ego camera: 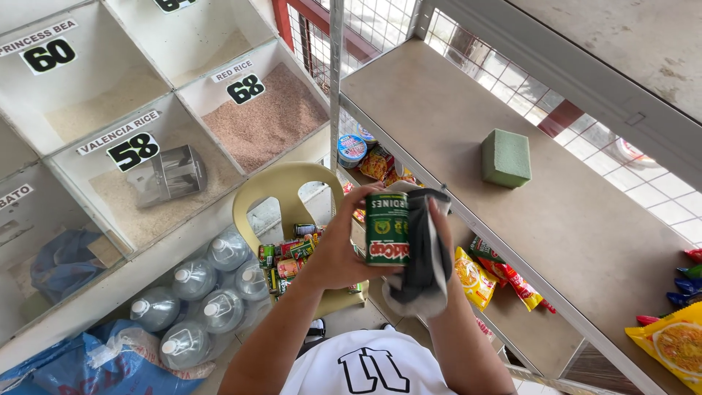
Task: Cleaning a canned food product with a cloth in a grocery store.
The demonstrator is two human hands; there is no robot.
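My left hand point(338, 252) grips a green tin can point(387, 228) with a red and white label, held upright in front of me. My right hand point(439, 249) is mostly hidden under a dark grey and white cloth point(425, 256), which it presses against the can's right side. Both hands are raised above a beige plastic chair point(281, 192) that carries several more cans point(287, 257) on its seat.
A brown shelf top point(570, 219) with a green foam block point(505, 157) lies to the right; snack packets point(475, 278) sit on the shelf below and at the right edge. White rice bins point(183, 117) with a metal scoop point(170, 174) are on the left, clear water jugs point(197, 300) on the floor.
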